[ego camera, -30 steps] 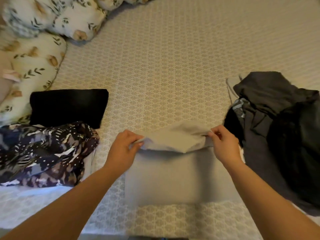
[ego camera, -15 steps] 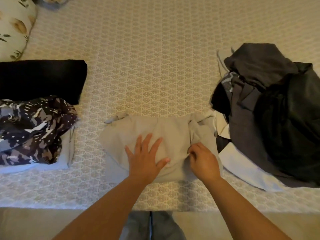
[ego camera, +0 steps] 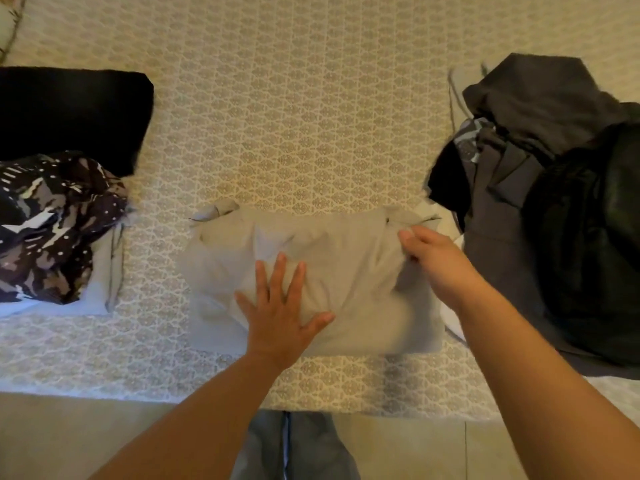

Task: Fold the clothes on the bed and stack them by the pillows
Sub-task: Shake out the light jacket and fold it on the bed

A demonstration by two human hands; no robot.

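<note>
The right hand [ego camera: 437, 261] has slid to the grey garment's [ego camera: 346, 258] corner, its blurred fingers pinching; left hand [ego camera: 281, 308] spread flat.

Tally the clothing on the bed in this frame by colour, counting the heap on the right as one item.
Beige: 1, the beige garment being folded
Black: 1, the folded black garment
Patterned dark purple and white: 1, the patterned garment
Dark grey and black: 1, the unfolded heap
Total: 4

Dim, warm yellowish light, soft overall (motion blur), with wide-angle bending at edges.
</note>
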